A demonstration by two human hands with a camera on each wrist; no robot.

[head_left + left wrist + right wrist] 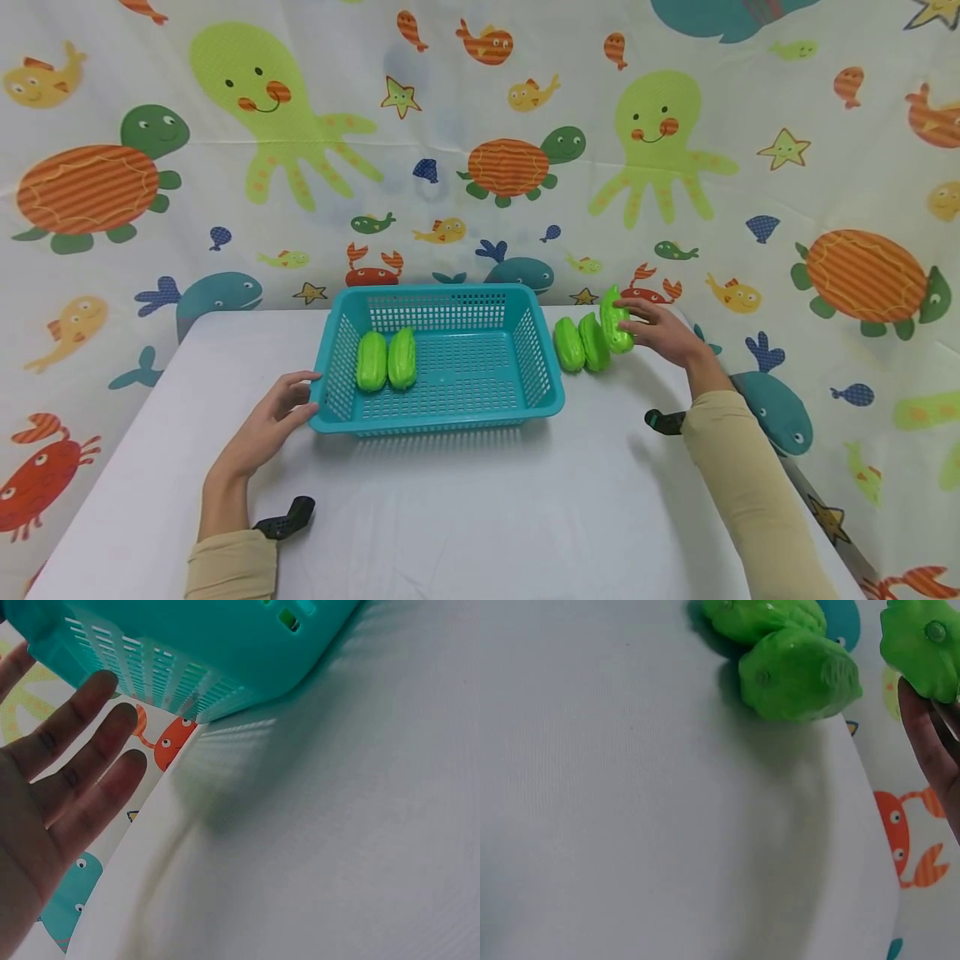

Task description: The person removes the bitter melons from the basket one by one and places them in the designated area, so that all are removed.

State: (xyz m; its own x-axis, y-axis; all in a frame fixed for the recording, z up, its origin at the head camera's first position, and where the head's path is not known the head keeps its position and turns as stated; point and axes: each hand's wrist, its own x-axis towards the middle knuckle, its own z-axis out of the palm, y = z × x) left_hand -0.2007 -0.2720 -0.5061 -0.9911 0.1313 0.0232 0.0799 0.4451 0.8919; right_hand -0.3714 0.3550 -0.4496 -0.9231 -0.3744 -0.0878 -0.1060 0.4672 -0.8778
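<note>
My right hand pinches a green ridged gourd, which stands nearly upright above the table; the right wrist view shows the blunt end of this gourd over the fingers. Just left of it, two similar gourds lie side by side on the table. A turquoise plastic basket sits in the middle, with two more green gourds lying in its left part. At the basket's left rim is my left hand, its fingertips touching or very near the edge. The left wrist view shows its fingers extended and spread.
The white table carries the basket and gourds. Behind it hangs a curtain printed with sea animals, meeting the table's back edge. A black wrist device sits below each hand.
</note>
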